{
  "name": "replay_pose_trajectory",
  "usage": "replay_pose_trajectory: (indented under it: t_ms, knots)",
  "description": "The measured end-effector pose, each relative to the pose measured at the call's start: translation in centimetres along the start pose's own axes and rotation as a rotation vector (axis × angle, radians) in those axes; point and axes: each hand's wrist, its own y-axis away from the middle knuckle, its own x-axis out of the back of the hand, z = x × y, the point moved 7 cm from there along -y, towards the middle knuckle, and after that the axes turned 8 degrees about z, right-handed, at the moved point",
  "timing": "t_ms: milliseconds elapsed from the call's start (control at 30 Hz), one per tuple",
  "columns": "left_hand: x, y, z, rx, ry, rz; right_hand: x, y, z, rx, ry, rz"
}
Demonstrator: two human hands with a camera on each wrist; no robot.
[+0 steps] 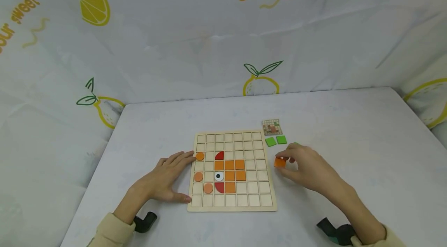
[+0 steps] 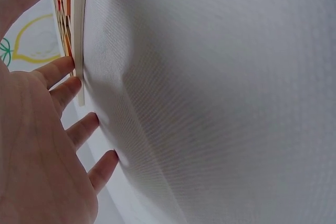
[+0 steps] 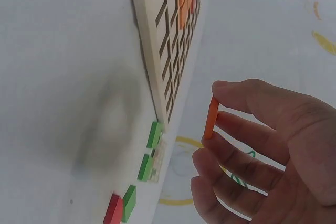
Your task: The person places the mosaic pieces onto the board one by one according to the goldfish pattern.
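Observation:
A wooden grid board (image 1: 232, 209) lies flat on the table. Its cells hold several orange squares (image 1: 229, 176), a white disc with a black dot (image 1: 219, 176), two red quarter-round pieces (image 1: 219, 188) and three orange discs (image 1: 208, 188) at the left. My left hand (image 1: 162, 181) touches the board's left edge, thumb and fingers spread. Just off the right edge, my right hand (image 1: 309, 167) pinches an orange square tile (image 3: 211, 119) between thumb and fingertip. That tile is held above the table, edge-on in the right wrist view.
A small picture card (image 1: 272, 127) lies by the board's upper right corner. Below it are two green tiles (image 1: 281, 139); a third green tile (image 3: 128, 204) sits beside a red piece (image 3: 113, 209), mostly hidden by my right hand in the head view. Printed cloth (image 1: 195, 60) hangs behind.

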Motion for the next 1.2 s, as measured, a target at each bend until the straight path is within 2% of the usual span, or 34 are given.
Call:
replay_pose_trajectory:
  t_ms: [167, 433, 633, 900, 1200]
  knots:
    - [-0.1, 0.0, -0.2, 0.000, -0.002, 0.001, -1.1, -0.2, -2.0, 0.041, -0.012, -0.016]
    - [-0.3, 0.0, -0.3, -0.001, 0.000, 0.003, -3.5, -0.7, -4.4, 0.012, -0.045, -0.100]
    - [-0.3, 0.1, -0.3, -0.003, 0.001, 0.002, -4.8, -0.8, -5.9, 0.032, -0.062, -0.133]
    - [-0.2, 0.0, -0.3, -0.009, 0.000, 0.012, -6.3, -0.4, -7.3, 0.150, -0.059, -0.125]
    - [-0.1, 0.1, -0.2, -0.010, 0.010, 0.012, -7.7, -0.1, -7.8, 0.156, -0.035, -0.157]
